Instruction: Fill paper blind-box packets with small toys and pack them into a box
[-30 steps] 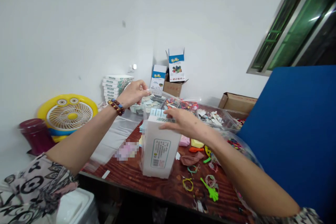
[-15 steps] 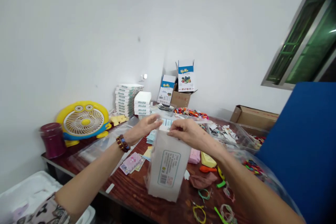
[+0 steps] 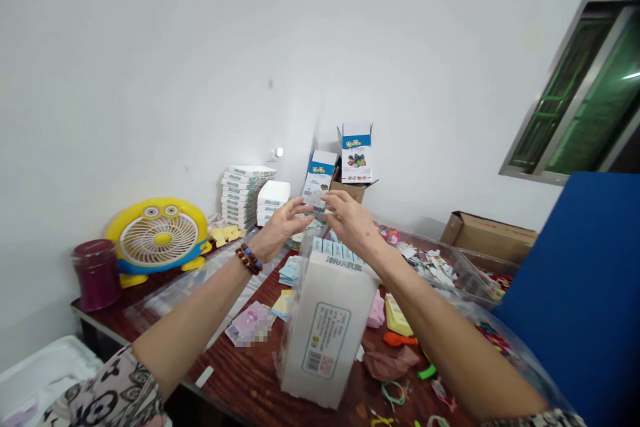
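Note:
A tall white box (image 3: 325,320) stands upright on the dark red wooden table. Its front has a printed label with a barcode, and the tops of several blue-and-white packs show at its upper end. Clear plastic film, apparently a bag (image 3: 293,327), wraps the box and shows along its left side. Above the box's far top edge, my left hand (image 3: 280,228) has curled fingers pinching the film. Facing it a small gap away, my right hand (image 3: 353,223) also has bent fingers at the film. The film between the fingertips is faint.
A yellow-and-blue fan (image 3: 163,240) and a maroon jar (image 3: 97,273) stand at the left. Behind are stacked white boxes (image 3: 245,197) and printed cartons (image 3: 357,153). Cards (image 3: 250,321), an orange balloon (image 3: 400,339) and clear bins (image 3: 465,267) of small items surround the box.
Both hands have risen from the box's top edge to above it, and the packs at its top are more exposed to view. The box looks slightly nearer, and the camera view has shifted a little.

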Available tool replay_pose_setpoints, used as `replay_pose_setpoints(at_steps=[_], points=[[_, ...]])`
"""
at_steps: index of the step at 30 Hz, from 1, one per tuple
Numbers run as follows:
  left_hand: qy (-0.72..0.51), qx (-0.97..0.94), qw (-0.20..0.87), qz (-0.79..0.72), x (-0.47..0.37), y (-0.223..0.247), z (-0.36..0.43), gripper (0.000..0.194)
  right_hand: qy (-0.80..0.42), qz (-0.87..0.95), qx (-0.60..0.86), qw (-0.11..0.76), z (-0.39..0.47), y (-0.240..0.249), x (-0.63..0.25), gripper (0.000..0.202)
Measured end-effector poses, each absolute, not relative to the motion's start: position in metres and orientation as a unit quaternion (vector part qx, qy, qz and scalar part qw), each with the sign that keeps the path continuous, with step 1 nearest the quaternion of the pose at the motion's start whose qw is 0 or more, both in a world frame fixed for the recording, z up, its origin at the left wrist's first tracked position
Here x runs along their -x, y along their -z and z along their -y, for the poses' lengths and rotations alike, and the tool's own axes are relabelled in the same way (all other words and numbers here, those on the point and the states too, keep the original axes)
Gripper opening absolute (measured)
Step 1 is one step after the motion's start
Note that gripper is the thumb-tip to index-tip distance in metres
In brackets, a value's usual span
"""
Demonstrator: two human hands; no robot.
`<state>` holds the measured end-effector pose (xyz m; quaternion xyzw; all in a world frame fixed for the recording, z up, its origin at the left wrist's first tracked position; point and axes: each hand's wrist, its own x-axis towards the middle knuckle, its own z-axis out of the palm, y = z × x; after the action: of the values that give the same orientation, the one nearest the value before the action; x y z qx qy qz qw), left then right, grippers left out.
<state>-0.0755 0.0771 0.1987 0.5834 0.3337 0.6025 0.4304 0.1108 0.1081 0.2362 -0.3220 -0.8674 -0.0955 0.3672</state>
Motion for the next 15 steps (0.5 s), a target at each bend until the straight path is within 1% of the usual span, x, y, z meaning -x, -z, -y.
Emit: replay_pose_setpoints(at_steps=[1,3,5,10,15], points=[[-0.600,-0.587,0.426,-0.337,0.076,-0.200,-0.079,0.057,0.101,0.868,0.322,0.364,-0.110,-0.237,-0.110,0.038],[-0.597,-0.596,0.420,-0.334,0.076,-0.203,-0.082,0.047,0.121,0.872,0.321,0.350,-0.109,-0.239,-0.107,0.034],[-0.599,-0.607,0.412,-0.322,0.075,-0.206,-0.083,0.039,0.164,0.873,0.328,0.321,-0.106,-0.243,-0.104,0.028],[-0.583,-0.658,0.367,-0.304,0.075,-0.215,-0.080,0.030,0.277,0.879,0.304,0.241,-0.097,-0.253,-0.095,0.025],[-0.542,-0.703,0.335,-0.317,0.079,-0.228,-0.072,0.020,0.329,0.889,0.277,0.157,-0.097,-0.268,-0.090,0.021]])
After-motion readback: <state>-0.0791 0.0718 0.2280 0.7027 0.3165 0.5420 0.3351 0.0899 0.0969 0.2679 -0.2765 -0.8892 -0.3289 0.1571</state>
